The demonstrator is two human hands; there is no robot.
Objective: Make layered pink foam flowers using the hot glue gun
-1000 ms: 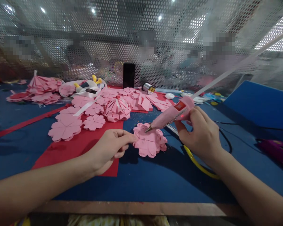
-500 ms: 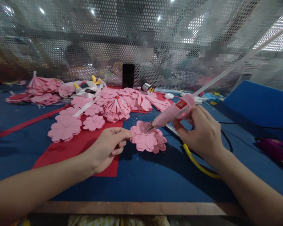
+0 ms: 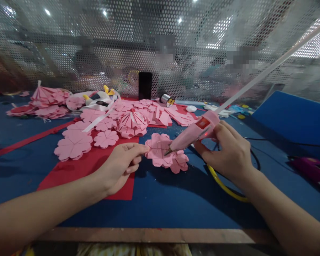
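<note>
Between thumb and fingers, my left hand [image 3: 125,163] pinches the left edge of a pink paper flower [image 3: 158,156], holding it above the blue table. A second pink paper flower [image 3: 180,163] shows behind its lower right; whether the two touch I cannot tell. My right hand [image 3: 226,151] is wrapped round a pink glue gun [image 3: 193,134] with a lit red light and a long white glue stick [image 3: 258,74] sticking out of its back. The metal nozzle [image 3: 168,152] points down at the flower's face, right of its middle, where a thin clear strand shows.
Pink paper flowers [image 3: 74,144] and a pleated pink piece [image 3: 132,122] lie on red paper [image 3: 96,174]. A wire spool [image 3: 167,100] and an upright phone [image 3: 145,86] stand behind. A yellow tube [image 3: 224,186] curves under my right hand. A blue panel [image 3: 298,117] stands right.
The held flower has shifted slightly left and up, away from the flower behind it. The glue gun's nozzle has moved a little down and left over the flower's face.
</note>
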